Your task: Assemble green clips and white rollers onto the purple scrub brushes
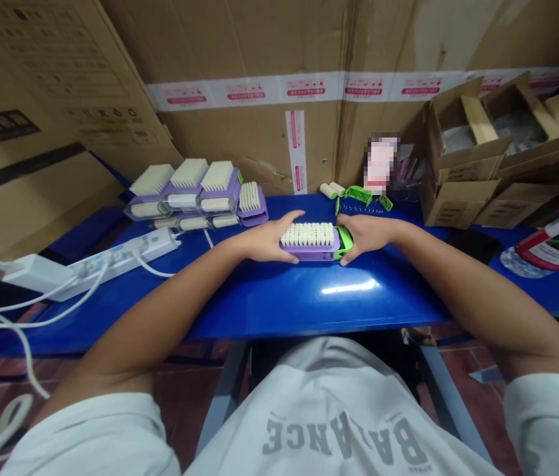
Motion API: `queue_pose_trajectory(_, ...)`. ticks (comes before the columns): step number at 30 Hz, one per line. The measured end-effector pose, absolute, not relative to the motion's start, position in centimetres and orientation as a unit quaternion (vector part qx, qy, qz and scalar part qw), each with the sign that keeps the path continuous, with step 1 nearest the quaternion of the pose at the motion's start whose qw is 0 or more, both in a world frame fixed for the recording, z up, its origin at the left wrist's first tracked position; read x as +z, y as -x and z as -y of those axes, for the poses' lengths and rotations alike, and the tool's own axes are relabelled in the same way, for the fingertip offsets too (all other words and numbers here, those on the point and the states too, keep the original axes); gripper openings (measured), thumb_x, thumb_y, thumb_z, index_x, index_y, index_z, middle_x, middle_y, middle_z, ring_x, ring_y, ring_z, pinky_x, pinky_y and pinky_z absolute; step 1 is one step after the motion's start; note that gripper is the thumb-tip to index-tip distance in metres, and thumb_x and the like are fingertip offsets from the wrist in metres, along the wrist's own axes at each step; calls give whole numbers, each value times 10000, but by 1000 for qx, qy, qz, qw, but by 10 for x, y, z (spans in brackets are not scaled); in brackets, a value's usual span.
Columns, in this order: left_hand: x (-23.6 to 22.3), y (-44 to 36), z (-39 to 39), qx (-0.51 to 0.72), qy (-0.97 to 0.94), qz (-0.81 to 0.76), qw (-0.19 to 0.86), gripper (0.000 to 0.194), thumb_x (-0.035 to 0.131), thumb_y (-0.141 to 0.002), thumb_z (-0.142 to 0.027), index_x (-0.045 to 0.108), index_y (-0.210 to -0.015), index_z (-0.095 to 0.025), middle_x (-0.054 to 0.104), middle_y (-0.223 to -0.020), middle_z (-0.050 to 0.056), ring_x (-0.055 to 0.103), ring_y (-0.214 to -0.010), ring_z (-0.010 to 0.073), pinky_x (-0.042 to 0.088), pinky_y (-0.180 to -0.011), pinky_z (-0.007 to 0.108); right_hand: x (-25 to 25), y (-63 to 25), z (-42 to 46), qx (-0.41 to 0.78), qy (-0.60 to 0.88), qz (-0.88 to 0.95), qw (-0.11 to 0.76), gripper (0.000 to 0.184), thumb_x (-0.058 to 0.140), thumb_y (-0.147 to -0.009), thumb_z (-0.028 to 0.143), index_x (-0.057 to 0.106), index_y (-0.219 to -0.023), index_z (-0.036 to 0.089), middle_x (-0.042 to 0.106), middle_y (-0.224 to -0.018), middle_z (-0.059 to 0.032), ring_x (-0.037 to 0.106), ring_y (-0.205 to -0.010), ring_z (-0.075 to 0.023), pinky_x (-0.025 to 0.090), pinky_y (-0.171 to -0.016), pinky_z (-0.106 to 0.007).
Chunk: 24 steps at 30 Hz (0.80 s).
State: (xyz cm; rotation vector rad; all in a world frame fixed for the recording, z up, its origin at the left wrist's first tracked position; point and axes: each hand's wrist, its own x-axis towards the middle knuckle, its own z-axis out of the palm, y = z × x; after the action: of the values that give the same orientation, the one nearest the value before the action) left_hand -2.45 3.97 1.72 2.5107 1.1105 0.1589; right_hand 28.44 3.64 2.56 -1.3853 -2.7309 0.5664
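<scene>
A purple brush [309, 241] with white bristles facing up lies on the blue table [269, 297] in front of me. My left hand [264, 239] grips its left end, fingers wrapped round it. My right hand [363, 237] holds the right end, closed on a green part [343, 242] fitted there. A stack of several finished purple brushes [195, 192] stands at the back left.
A white power strip [111, 261] with white cables lies at the left. Loose green parts [363, 197] and small white rollers [332, 190] sit behind my hands. Open cardboard boxes [478, 158] stand at the right, large cartons [260, 86] behind, a bag [552, 248] far right.
</scene>
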Motion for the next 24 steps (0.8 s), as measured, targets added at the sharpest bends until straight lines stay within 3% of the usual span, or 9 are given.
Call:
queue_pose_trajectory(5, 14, 23, -41, 63, -887, -415, 192, 1244, 850, -724, -565, 162, -1713, -256, 530, -1632, 185, 618, -1401, 396, 482, -1147, 463, 23, -288, -40, 166, 466, 869, 15, 897, 919, -568, 723, 607, -1210, 178, 744, -1122, -154, 727, -984, -385, 576, -845, -463)
queue_pose_trajectory(9, 10, 25, -41, 80, -889, -407, 194, 1304, 860, -712, -578, 108, -1719, -230, 493, -1655, 212, 561, -1471, 392, 451, -1189, 468, 17, -277, -39, 180, 467, 865, 39, 1031, 895, -623, 738, 574, -1409, 154, 712, -1345, -211, 701, -1192, -428, 551, -1013, -508)
queue_pose_trajectory(12, 13, 35, -44, 85, -886, -408, 201, 1383, 877, -673, -640, 75, -1724, -233, 482, -1669, 199, 539, -1498, 371, 429, -1218, 452, 17, -283, -41, 215, 438, 870, 77, 945, 830, -723, 741, 603, -1440, 169, 674, -1431, -195, 645, -1311, -410, 503, -1112, -507)
queue_pose_trajectory(14, 17, 45, -48, 83, -878, -423, 208, 1307, 873, -667, -625, 191, -1707, -224, 552, -1618, 178, 586, -1454, 358, 436, -1216, 439, 16, -294, -45, 257, 423, 862, 108, 803, 815, -766, 714, 664, -1339, 172, 737, -1253, -150, 692, -1186, -361, 538, -1041, -479)
queue_pose_trajectory(17, 22, 57, -56, 91, -873, -425, 222, 1017, 892, -645, -596, 536, -1514, -206, 678, -1469, 148, 655, -1353, 367, 467, -1196, 461, 13, -310, -54, 387, 387, 822, 155, 604, 895, -732, 601, 648, -1100, 190, 707, -896, -22, 690, -844, -226, 576, -796, -378)
queue_pose_trajectory(20, 22, 65, -65, 167, -848, -383, 327, 914, 953, -596, -519, 606, -1381, -206, 731, -1330, 126, 713, -1226, 333, 543, -1106, 474, 11, -319, -60, 478, 357, 774, 212, 580, 961, -663, 470, 567, -1011, 225, 669, -870, 29, 650, -738, -159, 560, -706, -318)
queue_pose_trajectory(24, 19, 73, -73, 321, -781, -303, 441, 893, 1025, -518, -373, 617, -1299, -227, 706, -1311, 100, 681, -1242, 314, 569, -1051, 418, 11, -315, -58, 421, 374, 799, 212, 735, 978, -638, 405, 603, -1245, 230, 724, -965, -6, 684, -812, -191, 566, -762, -341)
